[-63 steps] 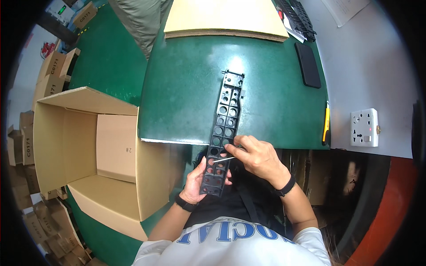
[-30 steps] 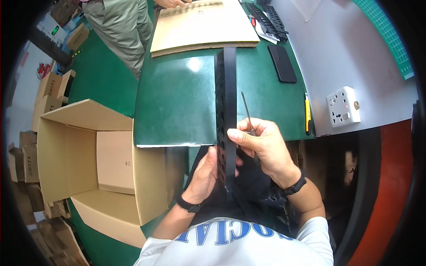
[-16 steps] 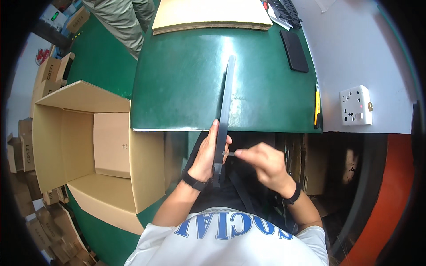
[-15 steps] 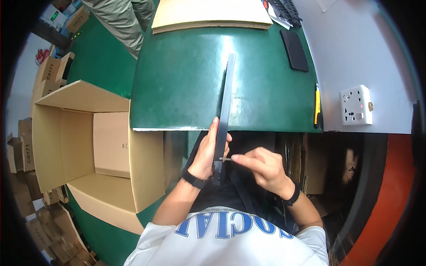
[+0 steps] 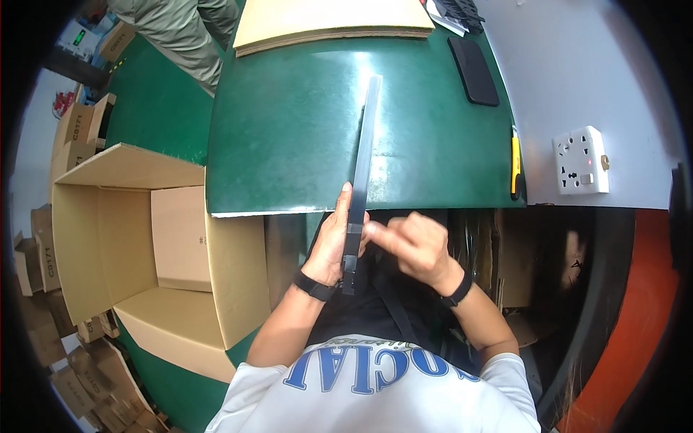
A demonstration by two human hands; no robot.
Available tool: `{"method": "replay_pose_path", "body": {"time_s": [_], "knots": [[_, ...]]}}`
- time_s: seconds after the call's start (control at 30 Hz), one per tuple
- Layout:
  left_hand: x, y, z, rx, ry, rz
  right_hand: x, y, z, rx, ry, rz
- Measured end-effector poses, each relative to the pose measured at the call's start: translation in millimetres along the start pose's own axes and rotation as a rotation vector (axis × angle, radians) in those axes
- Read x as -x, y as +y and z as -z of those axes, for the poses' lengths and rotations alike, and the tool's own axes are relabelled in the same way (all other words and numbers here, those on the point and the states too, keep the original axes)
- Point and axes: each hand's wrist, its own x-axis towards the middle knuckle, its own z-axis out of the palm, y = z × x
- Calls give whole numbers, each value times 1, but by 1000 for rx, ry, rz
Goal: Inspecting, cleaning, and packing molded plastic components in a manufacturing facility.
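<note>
My left hand point(image 5: 333, 242) is closed round the lower part of a long, thin, dark panel-like piece point(image 5: 363, 155), seen edge-on. Its far end reaches over the green table, and its near end has a dark, notched fitting. A lighter grey patch, perhaps tape, crosses the edge beside my fingers. My right hand point(image 5: 417, 247) has its fingers curled, and its thumb points at the piece's right side, at or very near that patch. Whatever those fingers may hold is hidden.
On the green table point(image 5: 289, 137) lie stacked cardboard sheets point(image 5: 332, 22), a black phone point(image 5: 473, 71) and a yellow utility knife point(image 5: 515, 164). An open carton point(image 5: 180, 317) stands at left. A socket box point(image 5: 581, 160) is on the right wall. A person's legs point(image 5: 177, 36) show at far left.
My right hand has moved up and slightly left along the piece; the thin strip at its fingertips is no longer visible there. A lighter patch shows on the edge. My left hand keeps its hold.
</note>
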Motion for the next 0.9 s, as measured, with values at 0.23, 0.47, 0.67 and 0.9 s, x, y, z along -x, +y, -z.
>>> {"method": "replay_pose_path", "body": {"time_s": [0.23, 0.47, 0.67, 0.9], "knots": [[-5, -3, 6, 23, -18, 13, 4, 6, -6, -106, 21, -19], [-6, -1, 6, 44, -49, 21, 31, -23, -8, -200, 34, -126], [6, -8, 14, -15, -142, 68, -4, 13, -3, -38, 38, -154], [40, -32, 31, -139, -131, 148, -51, 70, 10, 212, 83, -273]]}}
